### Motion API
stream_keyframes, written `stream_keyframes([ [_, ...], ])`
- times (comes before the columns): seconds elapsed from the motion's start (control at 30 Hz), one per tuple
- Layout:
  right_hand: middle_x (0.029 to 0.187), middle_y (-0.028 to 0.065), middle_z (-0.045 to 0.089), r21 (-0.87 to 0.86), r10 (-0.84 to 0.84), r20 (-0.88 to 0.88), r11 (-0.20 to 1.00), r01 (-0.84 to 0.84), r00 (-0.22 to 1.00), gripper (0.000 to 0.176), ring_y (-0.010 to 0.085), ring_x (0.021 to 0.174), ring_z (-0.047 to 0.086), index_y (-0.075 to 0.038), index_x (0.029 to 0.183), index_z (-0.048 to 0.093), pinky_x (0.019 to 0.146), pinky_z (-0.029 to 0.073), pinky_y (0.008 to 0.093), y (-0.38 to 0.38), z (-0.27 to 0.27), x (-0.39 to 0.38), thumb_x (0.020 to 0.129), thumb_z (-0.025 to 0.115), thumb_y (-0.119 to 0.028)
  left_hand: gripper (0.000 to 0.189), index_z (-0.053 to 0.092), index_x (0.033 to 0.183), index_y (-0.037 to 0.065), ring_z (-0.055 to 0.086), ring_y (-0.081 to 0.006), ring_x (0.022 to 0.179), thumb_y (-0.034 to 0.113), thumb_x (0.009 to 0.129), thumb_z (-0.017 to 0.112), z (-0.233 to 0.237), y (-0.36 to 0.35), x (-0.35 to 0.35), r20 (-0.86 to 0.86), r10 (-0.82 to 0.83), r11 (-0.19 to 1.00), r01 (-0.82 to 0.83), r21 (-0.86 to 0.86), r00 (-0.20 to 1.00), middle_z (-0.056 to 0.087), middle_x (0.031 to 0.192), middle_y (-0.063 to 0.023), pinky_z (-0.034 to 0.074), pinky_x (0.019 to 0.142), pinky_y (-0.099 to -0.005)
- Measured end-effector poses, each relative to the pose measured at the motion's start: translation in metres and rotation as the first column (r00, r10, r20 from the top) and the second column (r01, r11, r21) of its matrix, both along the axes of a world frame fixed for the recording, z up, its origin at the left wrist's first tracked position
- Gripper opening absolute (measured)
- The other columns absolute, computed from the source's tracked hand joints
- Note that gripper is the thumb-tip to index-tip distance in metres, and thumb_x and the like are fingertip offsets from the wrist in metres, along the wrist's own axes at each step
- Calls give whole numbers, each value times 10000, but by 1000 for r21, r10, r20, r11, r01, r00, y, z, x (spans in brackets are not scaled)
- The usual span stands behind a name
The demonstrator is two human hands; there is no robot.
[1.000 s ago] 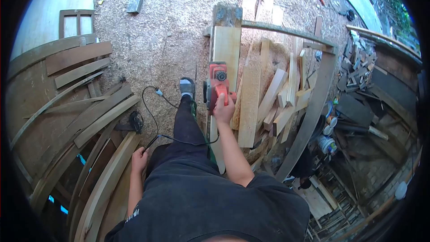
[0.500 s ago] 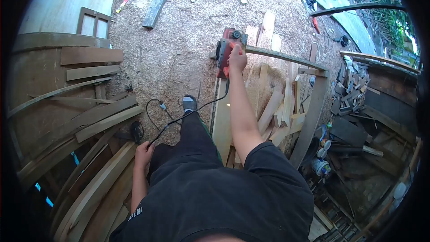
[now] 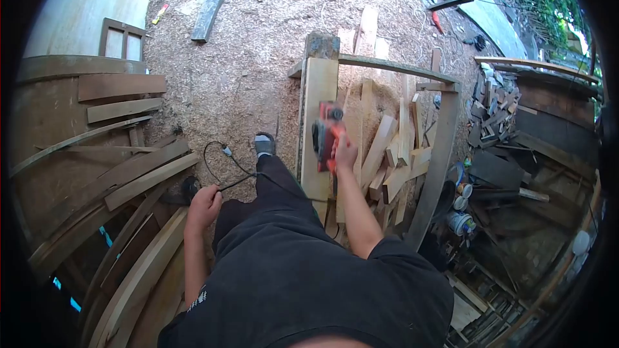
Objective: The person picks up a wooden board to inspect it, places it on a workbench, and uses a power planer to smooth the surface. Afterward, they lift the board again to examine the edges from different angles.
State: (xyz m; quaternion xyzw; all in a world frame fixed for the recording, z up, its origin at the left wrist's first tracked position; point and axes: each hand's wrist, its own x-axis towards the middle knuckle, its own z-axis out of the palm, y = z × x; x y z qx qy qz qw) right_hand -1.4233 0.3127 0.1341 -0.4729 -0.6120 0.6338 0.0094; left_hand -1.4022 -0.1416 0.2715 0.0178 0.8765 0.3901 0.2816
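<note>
My right hand (image 3: 345, 153) is wrapped round the handle of a red power planer (image 3: 330, 130), slightly blurred, which rests on a long pale board (image 3: 320, 87). The board runs away from my body along a wooden frame, up to a worn block (image 3: 322, 46) at its far end. On the left, my left hand (image 3: 205, 204) is closed on a black power cord (image 3: 242, 180), which crosses in front of my leg. A cord connector (image 3: 227, 151) hangs in a loop beyond that hand.
Loose offcuts (image 3: 380, 148) lie right of the board inside the frame (image 3: 435, 167). Stacked planks (image 3: 145, 177) fill the left side. Wood shavings cover the ground (image 3: 245, 77). Scrap pieces (image 3: 496, 116) and a white bucket (image 3: 460, 223) are at the right.
My right hand has drawn the planer back along the board toward my body, uncovering the board's far end. The view has shifted slightly. My left hand still holds the cord.
</note>
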Motion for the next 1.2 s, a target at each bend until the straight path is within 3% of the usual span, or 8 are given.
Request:
stream_keyframes([
  [0.07, 624, -4, 580, 20, -45, 82, 999, 43, 996, 388, 91, 466, 533, -65, 777, 614, 418, 439, 259, -3, 3, 76, 1036, 626, -353, 136, 633, 937, 8, 627, -406, 871, 140, 969, 620, 2, 17, -9, 35, -119, 993, 119, -2, 992, 625, 853, -211, 488, 766, -482],
  [0.2, 694, 9, 594, -34, -68, 146, 997, 74, 987, 320, 90, 518, 541, -59, 836, 623, 439, 442, 253, 4, -5, 137, 1035, 626, -309, 127, 645, 946, 7, 632, -407, 888, 132, 944, 663, -6, 59, -32, 35, -274, 957, 269, 112, 961, 641, 862, -194, 498, 779, -486],
  [0.43, 694, -2, 596, -62, -93, 116, 993, 100, 989, 294, 85, 529, 547, -50, 863, 642, 458, 455, 249, 3, -23, 150, 1040, 614, -283, 119, 654, 996, 11, 638, -406, 920, 107, 934, 688, -5, 82, -29, 109, -351, 933, 338, 122, 930, 656, 905, -191, 507, 817, -476],
  [0.57, 685, -6, 594, -25, -60, 71, 998, 62, 996, 305, 79, 519, 543, -54, 868, 643, 457, 453, 247, 10, -35, 116, 1043, 618, -302, 122, 657, 1024, 9, 636, -403, 937, 97, 942, 680, -10, 83, -29, 104, -341, 937, 330, 113, 934, 658, 930, -193, 507, 828, -470],
  [0.73, 672, -9, 591, 30, -16, 57, 999, 14, 998, 316, 78, 510, 543, -57, 863, 637, 445, 448, 247, 25, -47, 37, 1040, 631, -319, 112, 653, 1032, -3, 641, -398, 949, 86, 964, 663, -14, 77, -34, -28, -169, 985, 170, 37, 985, 659, 957, -202, 509, 839, -459],
  [0.8, 571, 5, 553, 184, 5, 29, 983, -11, 1000, 403, 124, 448, 544, -46, 792, 659, 448, 450, 306, 32, -55, 2, 1020, 628, -377, 108, 648, 1025, -9, 639, -397, 938, 81, 968, 661, -10, 74, -37, -38, -110, 994, 111, 22, 993, 655, 951, -204, 508, 833, -455],
  [0.9, 575, 28, 584, 240, 29, 55, 970, -41, 998, 454, 155, 457, 579, -40, 734, 653, 471, 477, 341, 47, -62, -54, 995, 635, -411, 101, 640, 1015, -19, 632, -394, 912, 72, 974, 656, -1, 71, -43, -97, -24, 1000, 24, -2, 995, 645, 936, -205, 506, 816, -448],
  [1.2, 557, 70, 620, 265, 106, 83, 956, -125, 991, 508, 197, 434, 607, -28, 698, 665, 458, 498, 364, 83, -60, -222, 961, 612, -460, 92, 642, 1012, -23, 628, -377, 875, 60, 973, 655, 28, 77, -46, -211, 63, 998, -67, -13, 975, 640, 913, -195, 505, 793, -443],
])
